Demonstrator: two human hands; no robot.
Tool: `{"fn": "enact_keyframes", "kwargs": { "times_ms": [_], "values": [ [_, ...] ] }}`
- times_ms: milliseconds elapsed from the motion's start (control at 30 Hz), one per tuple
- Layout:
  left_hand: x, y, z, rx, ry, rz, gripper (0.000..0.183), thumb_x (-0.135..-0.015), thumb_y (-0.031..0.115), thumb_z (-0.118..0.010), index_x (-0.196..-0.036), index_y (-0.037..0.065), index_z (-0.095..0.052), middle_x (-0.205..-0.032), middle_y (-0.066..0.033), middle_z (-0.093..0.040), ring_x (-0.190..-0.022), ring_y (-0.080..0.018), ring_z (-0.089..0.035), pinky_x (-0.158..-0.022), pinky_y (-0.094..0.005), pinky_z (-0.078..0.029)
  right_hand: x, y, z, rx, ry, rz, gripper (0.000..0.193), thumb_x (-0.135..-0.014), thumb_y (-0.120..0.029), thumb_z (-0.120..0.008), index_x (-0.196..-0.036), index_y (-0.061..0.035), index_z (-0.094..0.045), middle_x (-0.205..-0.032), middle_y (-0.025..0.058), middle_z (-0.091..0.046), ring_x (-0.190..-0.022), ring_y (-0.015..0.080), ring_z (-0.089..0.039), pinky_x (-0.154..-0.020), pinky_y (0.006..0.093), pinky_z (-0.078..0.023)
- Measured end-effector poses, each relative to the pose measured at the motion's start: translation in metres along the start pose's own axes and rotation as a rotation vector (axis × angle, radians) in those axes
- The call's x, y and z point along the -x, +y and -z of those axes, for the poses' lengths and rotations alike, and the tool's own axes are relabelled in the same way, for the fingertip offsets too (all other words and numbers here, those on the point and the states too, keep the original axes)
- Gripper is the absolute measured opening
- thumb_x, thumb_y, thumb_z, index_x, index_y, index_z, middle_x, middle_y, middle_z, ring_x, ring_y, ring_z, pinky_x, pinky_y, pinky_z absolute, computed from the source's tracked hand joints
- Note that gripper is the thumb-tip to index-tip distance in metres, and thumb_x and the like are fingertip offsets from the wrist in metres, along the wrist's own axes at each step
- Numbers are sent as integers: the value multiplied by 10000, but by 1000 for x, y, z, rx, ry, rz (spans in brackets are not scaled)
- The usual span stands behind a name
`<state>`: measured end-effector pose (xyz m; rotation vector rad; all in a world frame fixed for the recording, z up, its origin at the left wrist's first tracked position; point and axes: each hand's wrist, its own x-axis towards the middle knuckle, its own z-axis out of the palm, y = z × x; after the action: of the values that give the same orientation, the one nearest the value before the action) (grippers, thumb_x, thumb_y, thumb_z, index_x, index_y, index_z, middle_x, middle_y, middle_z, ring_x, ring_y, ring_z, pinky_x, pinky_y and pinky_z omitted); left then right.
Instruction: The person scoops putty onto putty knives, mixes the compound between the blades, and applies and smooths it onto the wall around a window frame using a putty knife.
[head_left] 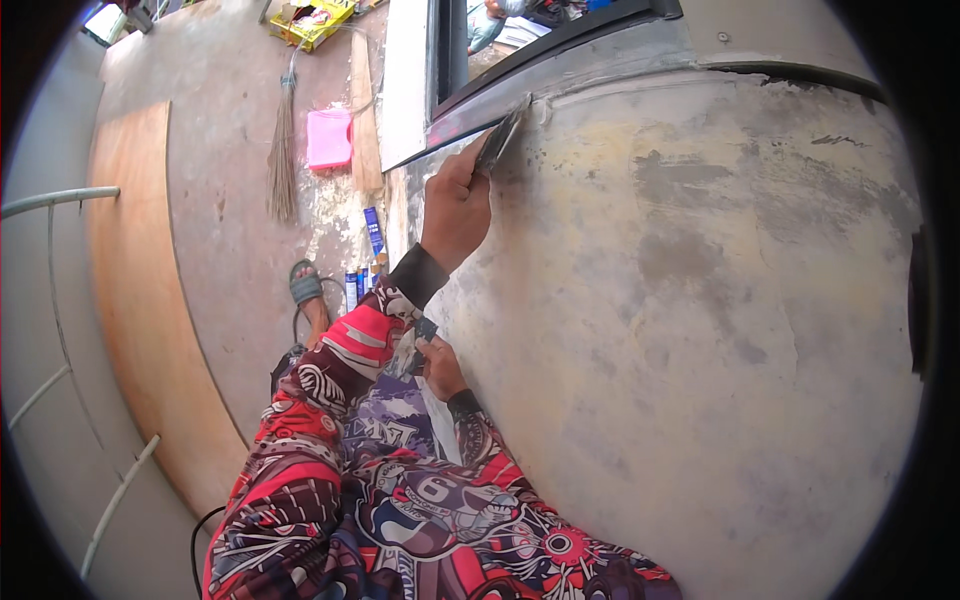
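Note:
My left hand is raised to the wall, fingers wrapped round a putty knife. The knife's blade rests at the wall's upper edge, just below the dark window frame. Patches of grey and cream filler cover the wall on my right. Closer to my body, below the left forearm, my right hand grips a second scraper with a dark handle or edge. Pale smears show near it. The left sleeve partly hides that scraper, so its full shape cannot be made out.
On the floor at left lie a straw broom, a pink plastic piece, a wooden strip and a yellow box. Blue-and-white tubes stand near a sandalled foot. A plywood sheet and pale metal bars line the left side.

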<state>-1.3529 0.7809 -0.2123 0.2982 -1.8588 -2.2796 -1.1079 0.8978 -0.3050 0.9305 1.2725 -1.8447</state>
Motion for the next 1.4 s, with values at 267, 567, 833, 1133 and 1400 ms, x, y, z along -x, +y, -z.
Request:
{"fn": "enact_keyframes", "kwargs": {
  "times_ms": [267, 567, 833, 1133, 1400],
  "values": [
    [-3, 33, -6, -117, -36, -152, 545, -842, -75, -487, -1333, 137, -594, -958, -165, -644, -849, -285, -613, -797, -352, -494, -19, 7, 13, 36, -17, -20, 182, -989, -187, -486, -1122, -92, -566, -899, 5, -617, -784, 119, -628, -713, 325, -548],
    [-12, 35, 33, -110, -141, -307, 513, -814, -126, -527, -1271, 87, -620, -1039, -124, -683, -973, -286, -626, -832, -366, -506, -12, -11, -24, 83, 41, -27, 155, -975, -197, -511, -1042, -83, -591, -837, 7, -602, -706, 118, -612, -687, 271, -533],
    [-32, -6, -4, -110, -21, -521, 534, -798, -138, -562, -1268, 108, -626, -1280, -67, -646, -1118, -279, -611, -951, -365, -460, -21, 2, 5, 11, 6, 24, 164, -984, -192, -507, -1096, -80, -548, -843, 20, -606, -737, 140, -639, -689, 332, -561],
    [-27, -11, -17, -251, -14, -532, 635, -760, -145, -535, -1324, 140, -591, -1342, -41, -613, -1146, -281, -595, -965, -382, -456, -28, 4, 11, 24, -25, 34, 241, -1001, -207, -499, -1203, -92, -560, -924, -24, -588, -756, 84, -609, -633, 295, -559],
    [-14, 2, 42, -103, -253, -441, 548, -808, -137, -541, -1281, 128, -620, -1271, -76, -645, -1085, -288, -623, -921, -352, -497, -2, -7, -32, 30, 43, 3, 150, -978, -206, -506, -1047, -89, -571, -864, 15, -607, -738, 125, -614, -675, 328, -550]
  ]
}}
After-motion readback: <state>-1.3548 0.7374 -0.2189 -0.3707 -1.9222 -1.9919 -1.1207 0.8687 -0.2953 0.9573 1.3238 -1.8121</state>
